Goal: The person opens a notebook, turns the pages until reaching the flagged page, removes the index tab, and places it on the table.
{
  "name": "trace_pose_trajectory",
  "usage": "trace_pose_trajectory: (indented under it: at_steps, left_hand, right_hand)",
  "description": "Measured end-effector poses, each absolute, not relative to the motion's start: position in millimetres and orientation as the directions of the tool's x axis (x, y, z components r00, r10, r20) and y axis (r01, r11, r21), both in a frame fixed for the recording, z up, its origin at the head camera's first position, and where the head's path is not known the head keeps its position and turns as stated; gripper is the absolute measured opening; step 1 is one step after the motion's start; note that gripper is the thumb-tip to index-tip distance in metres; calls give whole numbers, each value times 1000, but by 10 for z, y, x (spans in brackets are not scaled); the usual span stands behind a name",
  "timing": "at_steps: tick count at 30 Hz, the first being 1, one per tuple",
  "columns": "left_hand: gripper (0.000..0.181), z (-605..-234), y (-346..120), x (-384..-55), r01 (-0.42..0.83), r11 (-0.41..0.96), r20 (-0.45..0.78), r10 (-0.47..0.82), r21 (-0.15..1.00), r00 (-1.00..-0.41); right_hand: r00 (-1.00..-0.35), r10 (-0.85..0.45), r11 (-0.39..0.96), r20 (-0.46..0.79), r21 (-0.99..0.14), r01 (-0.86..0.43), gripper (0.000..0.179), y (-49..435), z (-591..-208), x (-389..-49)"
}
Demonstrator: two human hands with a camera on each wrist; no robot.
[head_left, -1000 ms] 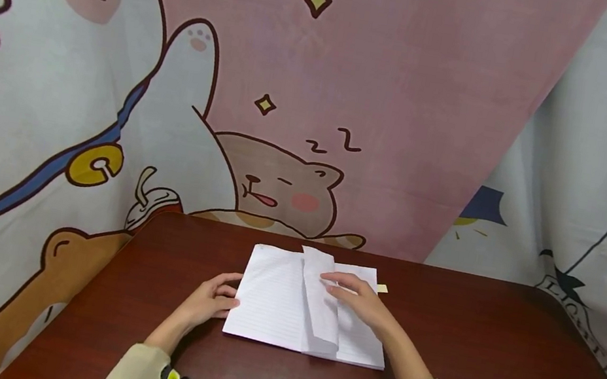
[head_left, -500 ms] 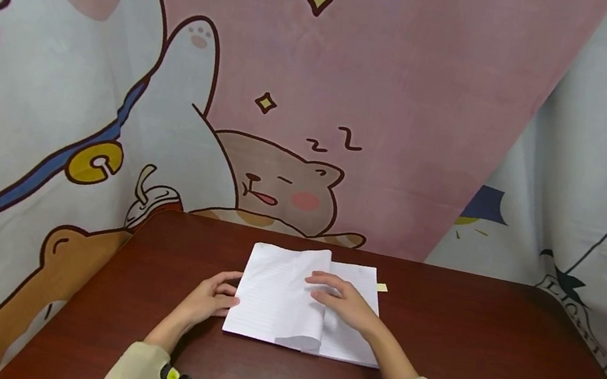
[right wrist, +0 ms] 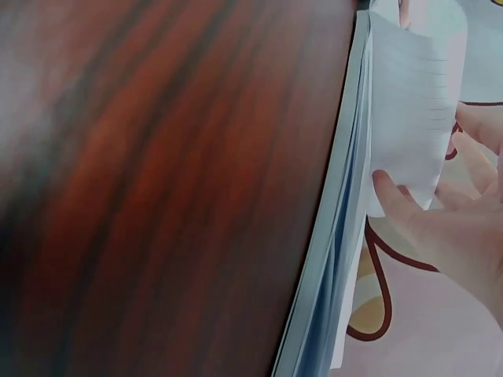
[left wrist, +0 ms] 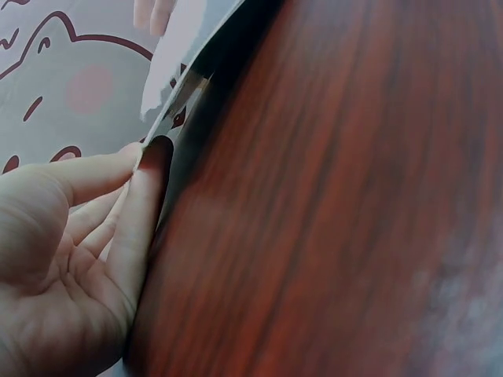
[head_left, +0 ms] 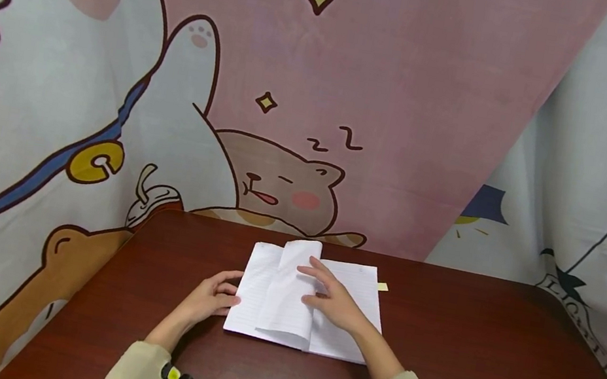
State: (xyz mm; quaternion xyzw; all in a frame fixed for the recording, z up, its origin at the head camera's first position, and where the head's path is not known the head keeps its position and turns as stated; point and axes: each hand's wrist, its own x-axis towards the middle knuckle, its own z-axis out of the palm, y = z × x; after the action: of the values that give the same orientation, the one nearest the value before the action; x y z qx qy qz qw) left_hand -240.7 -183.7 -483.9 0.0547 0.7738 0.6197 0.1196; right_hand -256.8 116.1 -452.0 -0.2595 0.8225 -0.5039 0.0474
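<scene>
An open notebook [head_left: 340, 334] with lined white pages lies on the table in the head view. One leaf [head_left: 287, 306] stands partly raised and curved over the left-hand pages. My left hand [head_left: 210, 299] pinches the notebook's left edge; the left wrist view has the thumb on top and a finger underneath. Over the middle of the notebook, my right hand [head_left: 336, 302] touches the raised leaf with loosely spread fingers. In the right wrist view the right thumb and fingertips lie against that leaf [right wrist: 409, 110], not curled round it.
The dark red-brown wooden table [head_left: 492, 352] extends to both sides of the notebook. A small yellow tab [head_left: 382, 287] sticks out from its right edge. Behind the table hangs a cartoon-printed cloth [head_left: 408, 133].
My right hand has moved left across the notebook, and the leaf has swung from the right over to the left side. The left hand keeps its place at the left edge.
</scene>
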Motion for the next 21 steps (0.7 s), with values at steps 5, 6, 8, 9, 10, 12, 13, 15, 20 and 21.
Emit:
trace_pose_trajectory:
  at_steps: [5,6,8,9,10,12,13,15,20,21]
  left_hand:
    - [58,-4850,-1843,-2419,-64,221,-118,241,973,-963]
    - [58,-4850,-1845,-2420,-63,219,-117,244,974,-963]
    - [58,-4848,-1844,-2421,-61,214,-114,248,975,-962]
    - [59,-4849,-1844,-2423,-62,212,-115,249,975,-962]
    - [59,-4849,-1843,-2423,-62,213,-116,248,975,-962]
    - [61,-4851,-1840,-2420,-63,215,-118,250,975,-961]
    - [62,-4853,-1840,-2418,-63,220,-119,251,974,-961]
    - [64,-4854,-1841,-2418,-69,225,-126,250,972,-960]
    - [66,-4862,-1858,-2424,-64,214,-122,269,975,-955]
    - [67,-4864,-1862,-2425,-58,208,-116,277,976,-954]
  right_hand:
    - [-852,-493,439,179,-794,-420,53,1049,-4523,-2571]
    - [-849,-498,457,176,-779,-429,53,1027,-4523,-2571]
    - [-844,-509,481,169,-758,-441,53,982,-4524,-2570]
    - [-842,-514,485,163,-755,-442,53,963,-4525,-2569]
    - [-838,-522,480,157,-758,-441,54,945,-4527,-2569]
    - [-830,-539,473,145,-763,-440,57,916,-4534,-2569]
    - [-825,-549,468,135,-768,-437,58,902,-4539,-2569]
    - [-817,-566,463,109,-778,-425,59,883,-4542,-2563]
    - [-798,-600,468,56,-785,-406,58,861,-4541,-2545]
    - [-795,-604,465,52,-787,-405,57,860,-4543,-2544]
